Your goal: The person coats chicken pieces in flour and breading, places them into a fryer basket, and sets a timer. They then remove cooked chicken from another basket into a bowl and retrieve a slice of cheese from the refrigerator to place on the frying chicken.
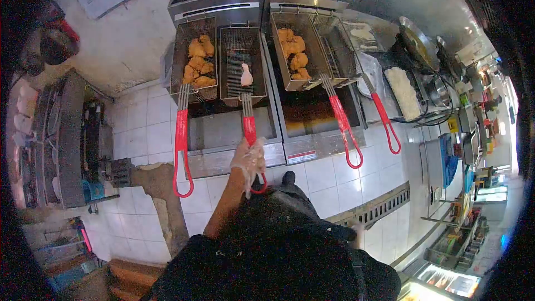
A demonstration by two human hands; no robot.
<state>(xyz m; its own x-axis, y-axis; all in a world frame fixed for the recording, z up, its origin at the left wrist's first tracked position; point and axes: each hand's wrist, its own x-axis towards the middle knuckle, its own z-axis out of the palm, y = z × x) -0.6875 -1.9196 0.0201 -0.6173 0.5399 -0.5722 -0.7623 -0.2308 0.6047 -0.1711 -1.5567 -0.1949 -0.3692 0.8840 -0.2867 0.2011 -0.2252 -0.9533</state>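
My left hand, in a clear plastic glove, is closed around the red handle of a fryer basket. One pale raw chicken piece lies near the handle end of that basket. To its left, a basket with a red handle holds several browned chicken pieces. On the right fryer, another basket holds more browned pieces, with an emptier basket beside it. My right hand is not visible.
Two metal fryers stand side by side, with dark liquid in the right one. Red handles stick out toward me. A tray of pale coating and a large pan are at the right. A floor drain lies below.
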